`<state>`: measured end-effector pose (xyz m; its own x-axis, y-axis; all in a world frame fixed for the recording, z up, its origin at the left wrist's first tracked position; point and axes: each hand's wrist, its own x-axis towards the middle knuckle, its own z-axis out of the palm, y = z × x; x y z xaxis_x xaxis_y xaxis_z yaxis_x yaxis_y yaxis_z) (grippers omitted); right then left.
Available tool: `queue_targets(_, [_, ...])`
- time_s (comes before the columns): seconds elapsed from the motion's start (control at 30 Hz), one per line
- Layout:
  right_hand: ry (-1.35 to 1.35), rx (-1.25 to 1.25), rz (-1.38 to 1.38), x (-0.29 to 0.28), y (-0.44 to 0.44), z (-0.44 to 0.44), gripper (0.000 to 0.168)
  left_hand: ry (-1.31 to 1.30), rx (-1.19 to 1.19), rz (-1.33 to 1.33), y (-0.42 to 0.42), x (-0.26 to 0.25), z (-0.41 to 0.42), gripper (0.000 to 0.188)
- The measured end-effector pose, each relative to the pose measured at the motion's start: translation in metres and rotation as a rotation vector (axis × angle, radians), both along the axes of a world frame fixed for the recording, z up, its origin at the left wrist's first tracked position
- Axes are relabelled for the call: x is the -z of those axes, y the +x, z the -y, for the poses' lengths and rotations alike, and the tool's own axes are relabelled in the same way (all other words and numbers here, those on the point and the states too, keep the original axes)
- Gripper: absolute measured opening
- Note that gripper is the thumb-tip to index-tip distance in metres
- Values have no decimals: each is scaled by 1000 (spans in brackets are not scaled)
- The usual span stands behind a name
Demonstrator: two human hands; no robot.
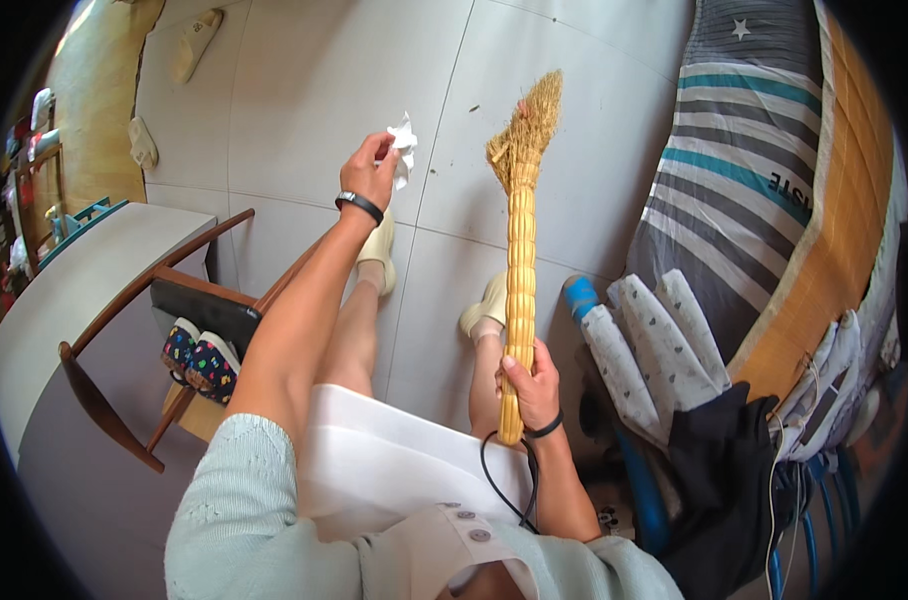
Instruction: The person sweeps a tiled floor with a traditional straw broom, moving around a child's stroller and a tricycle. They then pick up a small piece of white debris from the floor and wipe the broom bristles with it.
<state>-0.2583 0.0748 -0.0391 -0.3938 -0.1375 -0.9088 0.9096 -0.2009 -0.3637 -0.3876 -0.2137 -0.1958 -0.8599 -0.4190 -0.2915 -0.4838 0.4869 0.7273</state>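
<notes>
My right hand grips the lower handle of a straw hand broom. The broom points away from me, its frayed bristles uppermost in the view. Between the fingertips of my left hand is a crumpled piece of white tissue, held above the floor. Small bits of debris lie on the pale floor tiles between the tissue and the broom head. A black cord loop hangs beside my right wrist.
To the left, a wooden chair carries patterned shoes beside a table. Pale slippers lie at the far left. On the right are a bed with striped bedding, fabric-covered bundles and black cloth.
</notes>
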Motion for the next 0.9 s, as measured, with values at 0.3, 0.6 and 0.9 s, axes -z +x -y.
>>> queue_targets(0.3, [0,55,74,37,3,-1,51,-327,196,-132,-120,126,30,17])
queue_targets(0.6, [-71,156,206,56,4,27,58,-382,352,-210,-186,218,41,13])
queue_targets(0.9, [-118,169,227,65,12,31,61,-376,453,-163,-211,261,29,15])
